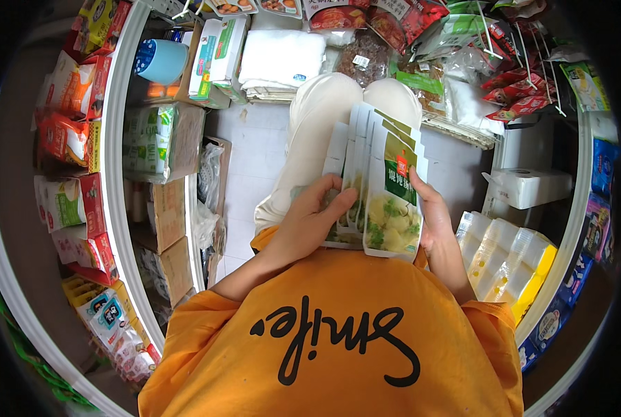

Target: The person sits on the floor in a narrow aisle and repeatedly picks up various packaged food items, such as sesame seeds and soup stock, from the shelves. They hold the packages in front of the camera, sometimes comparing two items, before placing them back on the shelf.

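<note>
A fanned stack of flat food seasoning packets [393, 208], white and green with pictures of dumplings in broth, lies over my lap against the orange shirt. My left hand [315, 213] grips the packets at the left of the stack, its thumb lying over their front and its fingers partly hidden. On the stack's right edge, my right hand [435, 213] holds the frontmost packet with a finger along its side; its other fingers are mostly hidden behind.
Shelves of packaged food [76, 203] curve along the left, above cardboard boxes [169, 213]. Ahead hang red packets [519, 94] on wire hooks, near a white bundle [281, 57]. Clear-wrapped rolls [503, 255] stand at the right. Pale floor [248, 156] shows beside my legs.
</note>
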`<state>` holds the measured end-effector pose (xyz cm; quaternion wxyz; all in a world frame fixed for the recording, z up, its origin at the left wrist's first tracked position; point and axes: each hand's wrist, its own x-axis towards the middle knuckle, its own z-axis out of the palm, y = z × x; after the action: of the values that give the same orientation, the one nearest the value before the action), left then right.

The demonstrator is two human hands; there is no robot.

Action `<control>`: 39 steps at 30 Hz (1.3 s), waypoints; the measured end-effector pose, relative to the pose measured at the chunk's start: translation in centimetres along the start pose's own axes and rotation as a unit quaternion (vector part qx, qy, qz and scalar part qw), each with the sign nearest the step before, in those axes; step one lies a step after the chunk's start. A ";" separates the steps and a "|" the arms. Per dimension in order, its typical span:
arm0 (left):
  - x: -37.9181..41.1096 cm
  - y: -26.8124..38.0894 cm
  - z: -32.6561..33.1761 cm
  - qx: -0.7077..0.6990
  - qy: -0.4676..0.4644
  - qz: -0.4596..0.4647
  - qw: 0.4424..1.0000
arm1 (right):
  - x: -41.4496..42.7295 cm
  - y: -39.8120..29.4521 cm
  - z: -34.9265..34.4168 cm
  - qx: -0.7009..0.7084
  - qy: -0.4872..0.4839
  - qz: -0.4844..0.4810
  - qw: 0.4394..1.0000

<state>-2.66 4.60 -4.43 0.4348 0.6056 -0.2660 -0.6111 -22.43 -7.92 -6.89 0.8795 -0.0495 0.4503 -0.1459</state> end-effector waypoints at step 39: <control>3.3 -3.0 -1.6 -0.427 -0.100 -0.049 0.897 | -3.8 -2.6 7.2 -0.376 0.070 -0.121 0.916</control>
<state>-1.33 3.53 -8.87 0.5924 0.3094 0.0084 -0.7438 -19.25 -9.57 0.91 0.7380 -0.4200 0.5228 -0.0745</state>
